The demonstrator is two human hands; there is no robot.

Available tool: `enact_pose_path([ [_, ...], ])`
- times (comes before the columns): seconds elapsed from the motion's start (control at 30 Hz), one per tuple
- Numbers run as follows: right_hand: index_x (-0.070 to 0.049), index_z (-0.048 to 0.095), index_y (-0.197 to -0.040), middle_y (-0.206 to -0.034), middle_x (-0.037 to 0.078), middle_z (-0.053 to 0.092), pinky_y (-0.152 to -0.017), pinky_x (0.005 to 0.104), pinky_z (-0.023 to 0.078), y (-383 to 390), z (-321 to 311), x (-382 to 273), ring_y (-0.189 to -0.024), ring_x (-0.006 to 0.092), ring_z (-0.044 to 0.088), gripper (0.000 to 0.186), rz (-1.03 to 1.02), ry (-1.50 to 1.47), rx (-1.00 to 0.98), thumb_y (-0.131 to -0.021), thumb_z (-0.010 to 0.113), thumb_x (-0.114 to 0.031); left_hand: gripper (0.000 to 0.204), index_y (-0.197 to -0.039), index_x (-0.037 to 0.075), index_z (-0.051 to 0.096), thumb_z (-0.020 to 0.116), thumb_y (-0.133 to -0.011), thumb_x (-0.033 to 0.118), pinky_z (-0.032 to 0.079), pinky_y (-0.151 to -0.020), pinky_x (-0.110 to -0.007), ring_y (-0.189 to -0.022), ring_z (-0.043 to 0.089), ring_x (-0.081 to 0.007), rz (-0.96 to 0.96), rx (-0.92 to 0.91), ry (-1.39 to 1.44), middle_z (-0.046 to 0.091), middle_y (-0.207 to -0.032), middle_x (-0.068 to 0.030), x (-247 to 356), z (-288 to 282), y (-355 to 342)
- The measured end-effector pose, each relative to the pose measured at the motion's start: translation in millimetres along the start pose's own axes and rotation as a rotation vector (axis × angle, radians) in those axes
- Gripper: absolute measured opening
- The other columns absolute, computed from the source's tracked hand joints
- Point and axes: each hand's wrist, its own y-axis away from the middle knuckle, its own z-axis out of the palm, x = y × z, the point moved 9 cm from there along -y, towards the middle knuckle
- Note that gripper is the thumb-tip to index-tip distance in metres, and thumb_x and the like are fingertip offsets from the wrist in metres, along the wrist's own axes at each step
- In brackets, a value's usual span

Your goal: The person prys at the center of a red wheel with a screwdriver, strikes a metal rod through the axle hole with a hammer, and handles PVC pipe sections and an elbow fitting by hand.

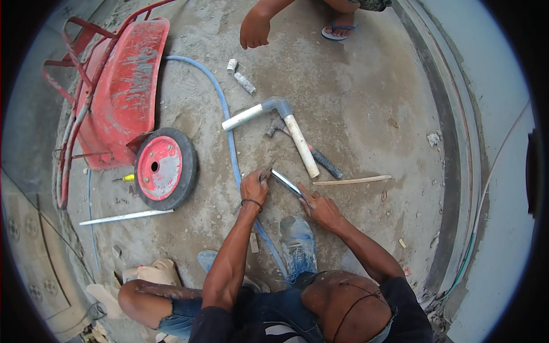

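My left hand (254, 187), with a dark band at the wrist, is closed around one end of a narrow shiny silver-white bar (287, 183). My right hand (323, 210) grips the bar's other end, which is partly hidden by the fingers. The bar slants between both hands, just above the concrete floor. Beyond it lie two white pipes (301, 146) joined at a corner by a grey elbow fitting (278, 105). A hammer (326, 163) with a dark handle lies partly under one pipe. Close to my right hand rests a thin wooden stick (351, 180).
A red wheelbarrow (123, 94) lies tipped at left, its wheel (166, 168) near my left arm. A blue hose (220, 94) curves across the floor toward my shoe (298, 246). Two short whitish cylinders (245, 83) lie near another person's hand (255, 31). A thin white pipe (126, 217) lies at left.
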Motion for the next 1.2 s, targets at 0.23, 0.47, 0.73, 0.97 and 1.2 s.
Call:
enact_pose_path([
  [0.23,-0.027,0.026,-0.15,-0.085,0.03,0.06,-0.065,0.052,0.052,-4,3,-4,-0.071,0.0459,0.063,0.057,-0.023,-0.027,0.021,-0.097,0.047,-0.035,0.015,-0.093,0.009,0.069,0.067,-0.084,0.021,0.045,-0.06,-0.035,-0.059,0.058,-0.0261,-0.051,0.048,0.074,0.059,-0.067,-0.0168,5,-12,-4],
  [0.47,-0.027,0.025,-0.15,-0.085,0.029,0.06,-0.066,0.0521,0.052,-7,5,-8,-0.071,0.0458,0.064,0.058,0.013,-0.069,0.005,-0.097,0.047,-0.035,0.019,-0.1,0.009,0.069,0.066,-0.085,0.019,0.048,-0.063,-0.037,-0.065,0.063,-0.0293,-0.125,0.048,-0.014,0.062,-0.071,-0.0184,-2,0,-2],
  [0.73,-0.026,0.024,-0.15,-0.084,0.03,0.059,-0.062,0.0508,0.053,-20,8,-15,-0.069,0.0457,0.064,0.057,0.03,-0.06,0.025,-0.098,0.046,-0.03,0.033,-0.107,0.008,0.067,0.058,-0.075,0.005,0.051,-0.073,-0.04,-0.081,0.065,-0.037,0.04,0.122,0.013,0.067,-0.088,-0.0203,-5,4,-2],
  [0.97,0.0,0.033,-0.145,-0.085,0.024,0.06,-0.061,0.0399,0.055,-35,10,-27,-0.078,0.0342,0.063,0.065,-0.086,0.245,0.123,-0.082,0.051,-0.007,0.051,-0.115,0.011,0.067,0.055,-0.067,0.0,0.049,-0.074,-0.037,-0.08,0.06,-0.0325,0.055,0.078,-0.153,0.057,-0.085,-0.0143,5,6,-11],
  [1.2,0.003,0.039,-0.141,-0.086,0.021,0.06,-0.068,0.038,0.054,-44,11,-24,-0.078,0.0316,0.06,0.061,-0.251,0.236,0.122,-0.081,0.05,-0.005,0.043,-0.109,0.011,0.07,0.056,-0.071,-0.002,0.051,-0.079,-0.037,-0.089,0.066,-0.0291,0.138,0.057,0.022,0.067,-0.095,-0.0124,13,-2,-11],
])
